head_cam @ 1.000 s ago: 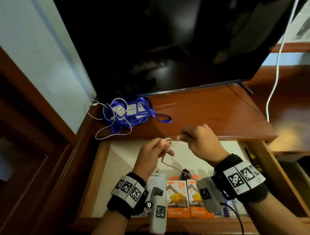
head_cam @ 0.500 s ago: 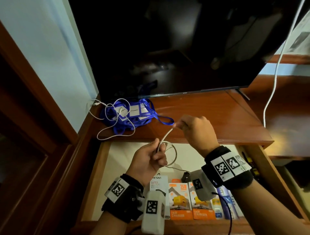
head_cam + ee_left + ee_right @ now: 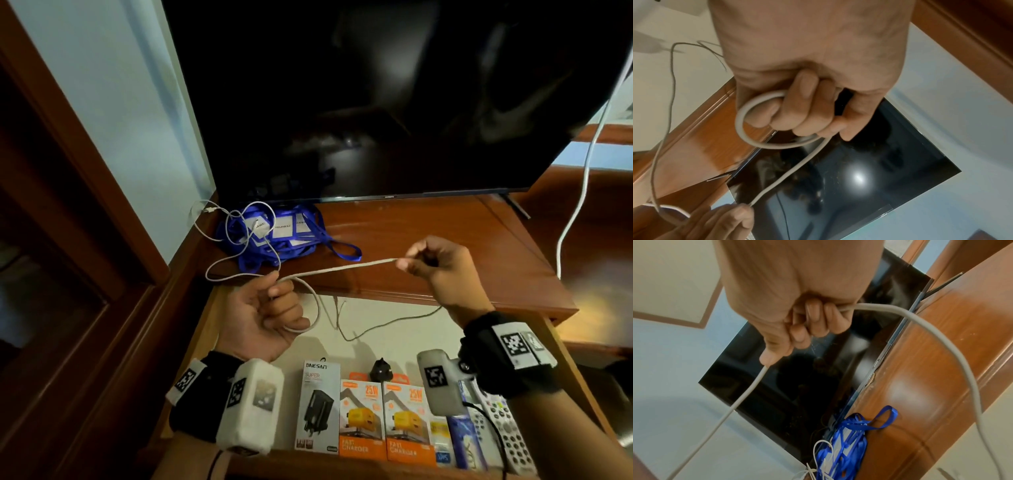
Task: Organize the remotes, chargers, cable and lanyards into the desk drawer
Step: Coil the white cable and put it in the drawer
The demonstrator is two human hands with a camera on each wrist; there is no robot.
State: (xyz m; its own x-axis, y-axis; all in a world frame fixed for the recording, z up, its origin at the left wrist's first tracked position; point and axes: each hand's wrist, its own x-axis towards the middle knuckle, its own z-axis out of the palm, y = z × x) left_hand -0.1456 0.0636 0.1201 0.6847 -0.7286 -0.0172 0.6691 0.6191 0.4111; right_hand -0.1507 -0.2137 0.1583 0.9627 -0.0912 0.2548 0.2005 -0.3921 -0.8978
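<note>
Cable (image 3: 342, 269): stretching taut, left to right, above the open drawer (image 3: 394, 325).
Left hand (image 3: 263, 318): fingers (image 3: 803, 105) curling round a starting loop.
Right hand (image 3: 442, 270): pinching the free run, nearer the slack.
Lanyards (image 3: 274, 236): lying on the bench (image 3: 428, 246), behind.
</note>
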